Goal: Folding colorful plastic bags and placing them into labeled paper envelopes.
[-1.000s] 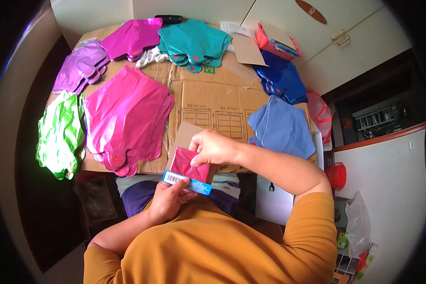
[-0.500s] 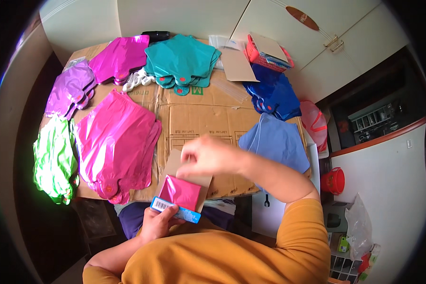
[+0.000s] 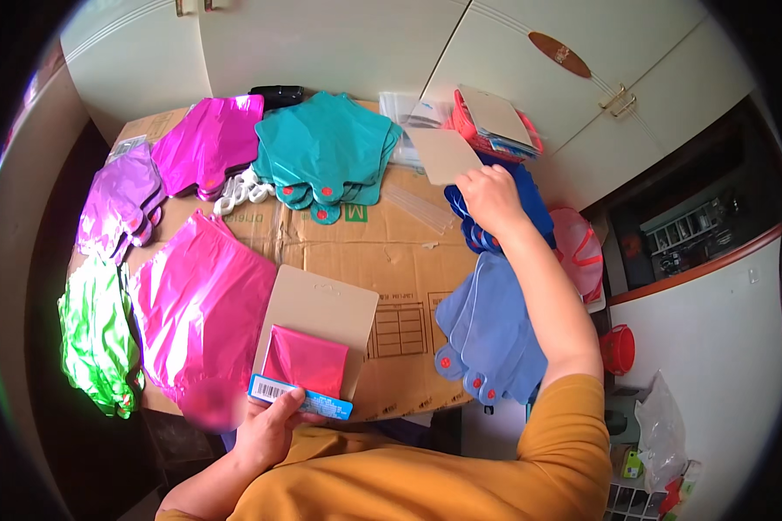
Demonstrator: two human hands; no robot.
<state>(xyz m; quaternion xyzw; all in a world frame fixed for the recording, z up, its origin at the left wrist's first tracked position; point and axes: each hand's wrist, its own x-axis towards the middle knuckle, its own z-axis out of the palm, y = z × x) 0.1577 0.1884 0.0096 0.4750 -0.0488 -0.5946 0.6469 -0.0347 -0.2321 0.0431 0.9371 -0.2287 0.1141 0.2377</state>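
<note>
A folded pink foil [image 3: 308,358] lies on a tan card [image 3: 330,306] at the cardboard's [image 3: 347,243] near side; the left hand [image 3: 268,431] pinches the blue strip [image 3: 326,405] there. That piece looks folded already; the pink pile [image 3: 202,304] to its left lies spread. Far right, the right hand [image 3: 493,200] curls its fingers at another card [image 3: 441,154]; I can't tell whether they grip.

One folded pink packet [image 3: 306,360], one blue label [image 3: 326,405], two tan cards [image 3: 323,302] outside one red basket [image 3: 463,120], seven piles of coloured sheets [image 3: 328,143] and one red bucket [image 3: 618,350] are in view.
</note>
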